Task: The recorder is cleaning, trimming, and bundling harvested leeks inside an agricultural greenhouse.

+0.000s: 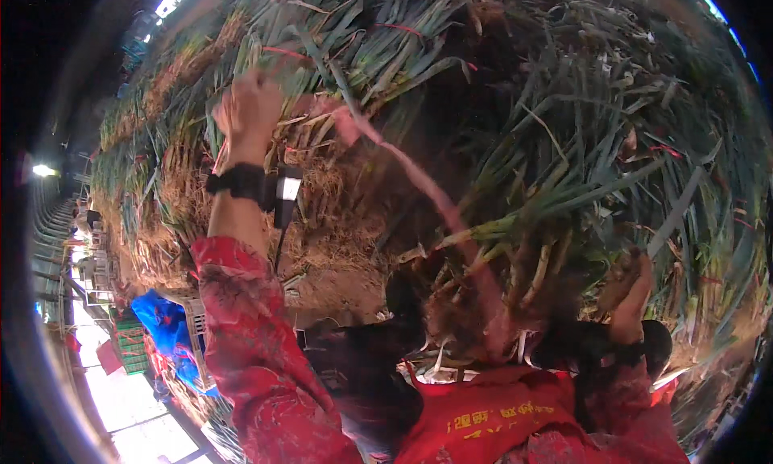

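Observation:
My left hand (250, 104), a dark band on its wrist, is raised over a bundle of leek-like plants (362, 65) tied with red string. Its fingers are curled, and what they hold is hidden. A blurred pink strip (416, 177) runs from near this hand down to a loose bunch (531, 252) at my lap, roots towards me. Off to the right, my right hand (628, 292) is curled beside that bunch, in shadow. Whether it grips anything is unclear.
More tied bundles (181, 180) with straw-coloured roots line the left, and a green heap (604, 95) rises at the right. Bare soil (335, 289) shows ahead of my lap. A pale plastic crate (196, 325), blue sheeting (163, 319) and green crates (130, 343) stand lower left.

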Motion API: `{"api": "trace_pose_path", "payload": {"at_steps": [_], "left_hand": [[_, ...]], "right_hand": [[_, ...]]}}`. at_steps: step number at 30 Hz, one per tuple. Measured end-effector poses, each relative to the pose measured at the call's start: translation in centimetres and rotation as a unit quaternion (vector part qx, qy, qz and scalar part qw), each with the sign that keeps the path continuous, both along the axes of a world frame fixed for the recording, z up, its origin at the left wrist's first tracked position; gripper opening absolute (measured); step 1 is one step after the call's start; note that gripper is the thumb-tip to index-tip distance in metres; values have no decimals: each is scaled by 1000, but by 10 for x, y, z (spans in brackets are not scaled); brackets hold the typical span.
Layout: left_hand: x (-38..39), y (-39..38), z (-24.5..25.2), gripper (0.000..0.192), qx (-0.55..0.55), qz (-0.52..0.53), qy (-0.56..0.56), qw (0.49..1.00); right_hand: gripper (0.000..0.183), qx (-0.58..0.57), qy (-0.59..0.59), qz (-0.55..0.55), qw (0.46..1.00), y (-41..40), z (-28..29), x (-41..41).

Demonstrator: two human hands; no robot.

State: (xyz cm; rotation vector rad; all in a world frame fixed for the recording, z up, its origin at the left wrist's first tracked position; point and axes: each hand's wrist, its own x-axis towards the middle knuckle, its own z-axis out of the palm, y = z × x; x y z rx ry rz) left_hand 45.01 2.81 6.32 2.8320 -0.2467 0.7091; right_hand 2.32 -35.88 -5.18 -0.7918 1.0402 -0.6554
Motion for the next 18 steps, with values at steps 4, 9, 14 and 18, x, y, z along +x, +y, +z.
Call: {"api": "trace_pose_path", "payload": {"at_steps": [4, 9, 14, 18], "left_hand": [[24, 70, -108, 31, 79, 5, 94, 992], [54, 21, -205, 28, 129, -42, 187, 973], [75, -28, -258, 38, 67, -52, 197, 977], [109, -6, -299, 53, 77, -61, 254, 962]], "right_hand": [[26, 10, 4, 12, 1000, 5, -19, 18], [29, 28, 61, 24, 997, 12, -38, 37], [39, 20, 78, 123, 989, -2, -65, 29], [40, 39, 118, 99, 987, 1, -65, 36]]}}
